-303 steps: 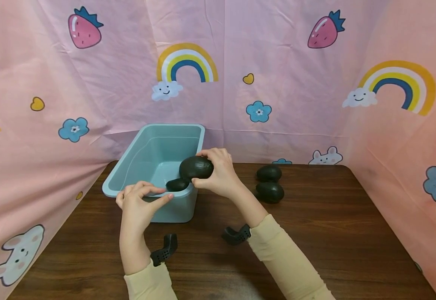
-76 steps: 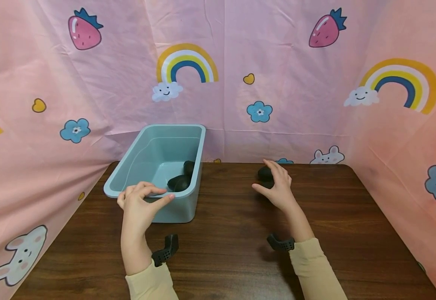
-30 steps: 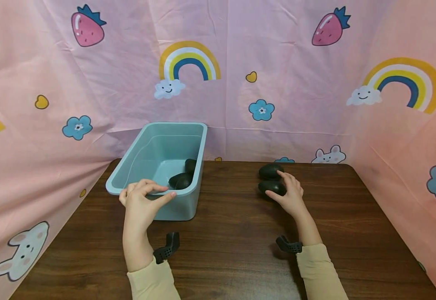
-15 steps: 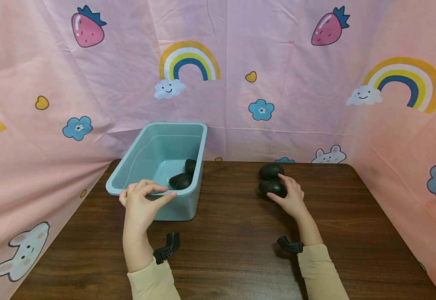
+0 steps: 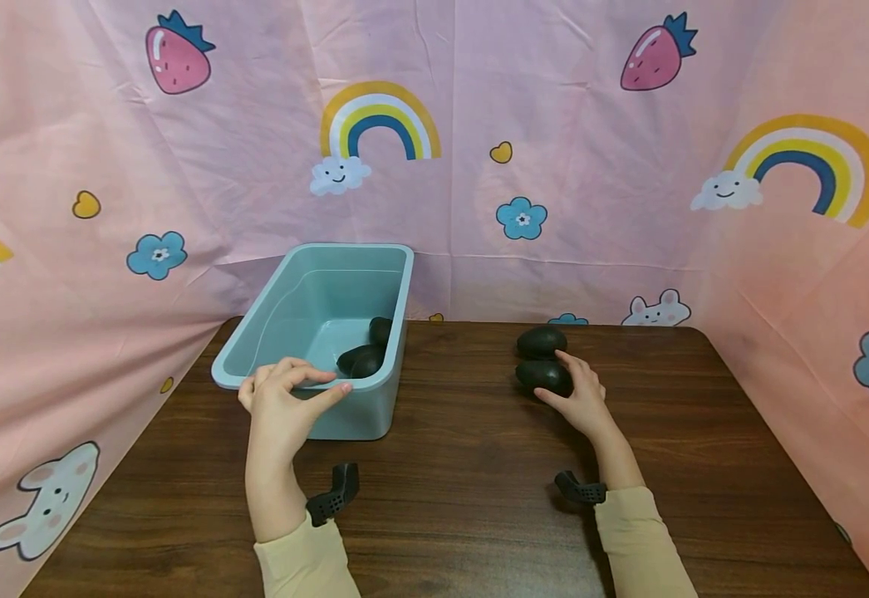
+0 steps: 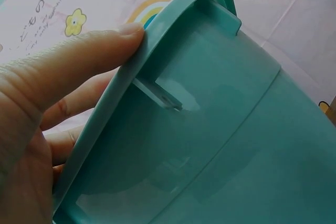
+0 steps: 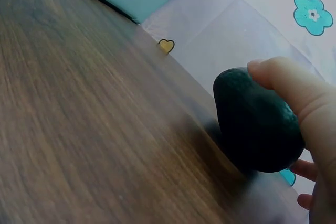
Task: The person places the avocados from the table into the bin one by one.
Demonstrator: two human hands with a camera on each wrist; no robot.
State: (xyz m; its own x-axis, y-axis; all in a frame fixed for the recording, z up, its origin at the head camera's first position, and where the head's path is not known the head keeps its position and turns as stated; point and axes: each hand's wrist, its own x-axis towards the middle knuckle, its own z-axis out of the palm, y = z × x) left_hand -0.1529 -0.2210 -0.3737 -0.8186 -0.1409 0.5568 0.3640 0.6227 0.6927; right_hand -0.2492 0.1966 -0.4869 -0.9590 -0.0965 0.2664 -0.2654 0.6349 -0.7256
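My right hand (image 5: 580,399) is at the right of the table, thumb and fingers on either side of a dark avocado (image 5: 542,377). In the right wrist view my thumb touches that avocado (image 7: 257,119), which sits at table level. Just behind it lies a second dark avocado (image 5: 542,341). My left hand (image 5: 281,411) grips the near rim of a blue-green plastic bin (image 5: 360,411); the left wrist view has the thumb on the rim (image 6: 113,90) and fingers on its other side. More dark avocados (image 5: 360,362) lie inside the bin, in its near right part, partly hidden by the wall.
The dark wooden table (image 5: 464,498) runs between the bin and the two avocados. Behind it and along both sides hangs a pink printed cloth (image 5: 554,108). A black wrist mount (image 5: 333,496) sits on each forearm.
Ten seconds ago my right hand held an avocado over the bin; since then it has moved right to the near avocado. Over the last second it barely moves. My left hand stays on the rim.
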